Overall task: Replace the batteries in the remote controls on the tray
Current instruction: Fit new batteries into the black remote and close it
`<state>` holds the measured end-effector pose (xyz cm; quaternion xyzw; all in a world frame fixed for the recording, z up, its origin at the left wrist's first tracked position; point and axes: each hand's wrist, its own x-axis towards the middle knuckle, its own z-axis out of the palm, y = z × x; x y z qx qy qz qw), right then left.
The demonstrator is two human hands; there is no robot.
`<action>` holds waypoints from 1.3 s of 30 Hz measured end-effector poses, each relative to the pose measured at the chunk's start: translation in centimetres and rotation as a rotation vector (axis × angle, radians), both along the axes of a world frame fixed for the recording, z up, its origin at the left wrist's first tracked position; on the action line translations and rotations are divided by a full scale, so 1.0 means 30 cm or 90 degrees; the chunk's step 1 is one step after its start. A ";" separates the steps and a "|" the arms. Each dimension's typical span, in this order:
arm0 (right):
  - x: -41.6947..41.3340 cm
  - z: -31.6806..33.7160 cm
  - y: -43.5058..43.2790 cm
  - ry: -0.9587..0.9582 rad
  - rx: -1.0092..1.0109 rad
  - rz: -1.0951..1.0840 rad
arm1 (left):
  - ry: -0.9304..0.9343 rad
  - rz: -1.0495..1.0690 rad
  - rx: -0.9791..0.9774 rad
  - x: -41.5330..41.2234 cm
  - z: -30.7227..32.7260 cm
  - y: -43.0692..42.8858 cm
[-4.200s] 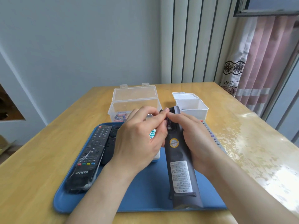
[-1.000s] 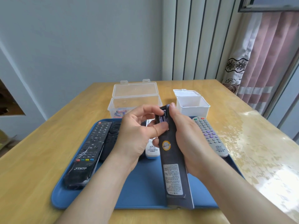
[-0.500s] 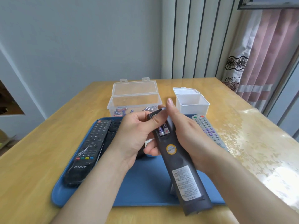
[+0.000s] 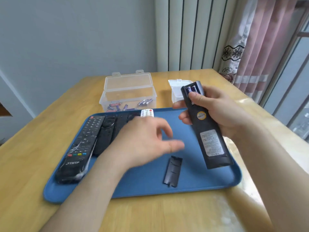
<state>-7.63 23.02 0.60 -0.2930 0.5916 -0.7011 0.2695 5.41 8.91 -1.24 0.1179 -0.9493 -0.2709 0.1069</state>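
My right hand (image 4: pixel 215 109) grips a long black remote (image 4: pixel 206 131) back side up, raised over the right part of the blue tray (image 4: pixel 150 183). Its battery bay is uncovered and two purple batteries (image 4: pixel 192 89) show at the far end. The black battery cover (image 4: pixel 173 171) lies loose on the tray near the front. My left hand (image 4: pixel 143 139) hovers over the tray's middle, blurred, fingers spread, holding nothing. A wrapped black remote (image 4: pixel 80 148) and another black remote (image 4: pixel 106 133) lie at the tray's left; a small white remote (image 4: pixel 147 113) peeks out behind my left hand.
A clear open box (image 4: pixel 128 94) with several loose batteries stands behind the tray. To its right is a small white open box (image 4: pixel 175 91), partly hidden by the held remote. The wooden table (image 4: pixel 33 131) meets a wall at the back and curtains at the right.
The battery cover has come off and now lies on the tray. My left hand has let go and moved left and down, away from the remote. My right hand has carried the remote to the right.
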 end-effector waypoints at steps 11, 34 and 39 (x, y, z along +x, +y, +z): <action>0.030 -0.039 -0.037 -0.230 0.033 0.048 | 0.183 -0.077 0.375 0.009 0.046 0.005; 0.099 -0.013 -0.045 0.074 0.206 0.321 | 0.082 -0.111 0.421 0.026 0.033 -0.125; -0.047 -0.006 0.076 0.038 0.141 0.316 | 0.186 0.082 0.567 0.018 0.024 -0.160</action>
